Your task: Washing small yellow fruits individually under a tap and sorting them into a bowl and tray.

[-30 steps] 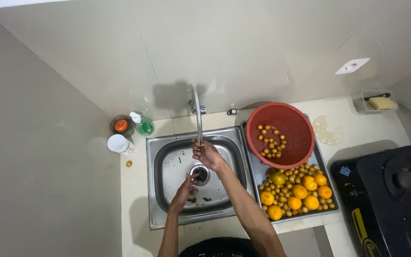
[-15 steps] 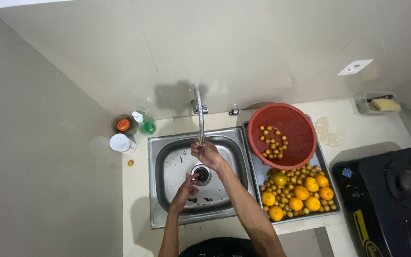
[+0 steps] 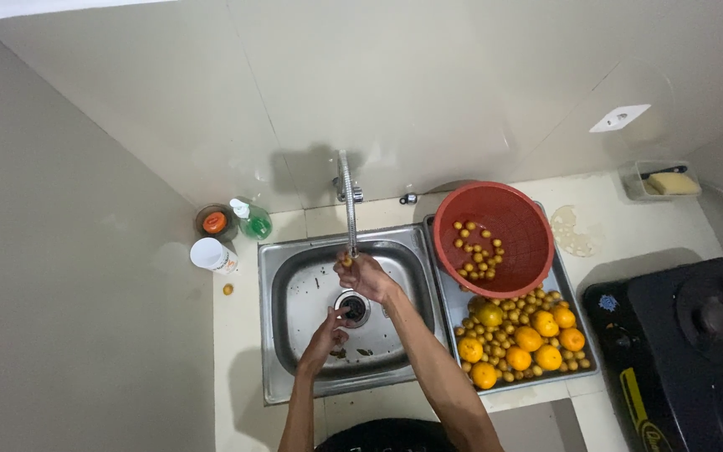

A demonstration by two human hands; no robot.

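The right hand (image 3: 367,276) is raised just under the spout of the tap (image 3: 347,201), its fingers pinched shut around a small orange fruit (image 3: 346,261). The left hand (image 3: 328,335) sits lower in the sink (image 3: 294,293), fingers curled near the drain (image 3: 353,307); whether it holds anything cannot be told from this view. Both forearms reach in from the bottom edge.

The step in hand looks like rinsing small fruits one at a time under the tap. Any water stream is too fine to see.

Just right of the basin, on the metal draining tray (image 3: 583,351), lies a heap of unwashed fruit (image 3: 520,335), small yellow ones mixed with larger oranges. Above the heap, resting on the tray's far end, a red colander (image 3: 529,226) holds a small cluster of fruits.

The next move probably calls for carrying the pinched fruit rightward over the basin edge to the colander, keeping the grip closed until it is above the rim.

Left of the sink stand a green soap bottle (image 3: 253,222) and a white cup (image 3: 211,254). A black gas stove (image 3: 688,351) sits far right.
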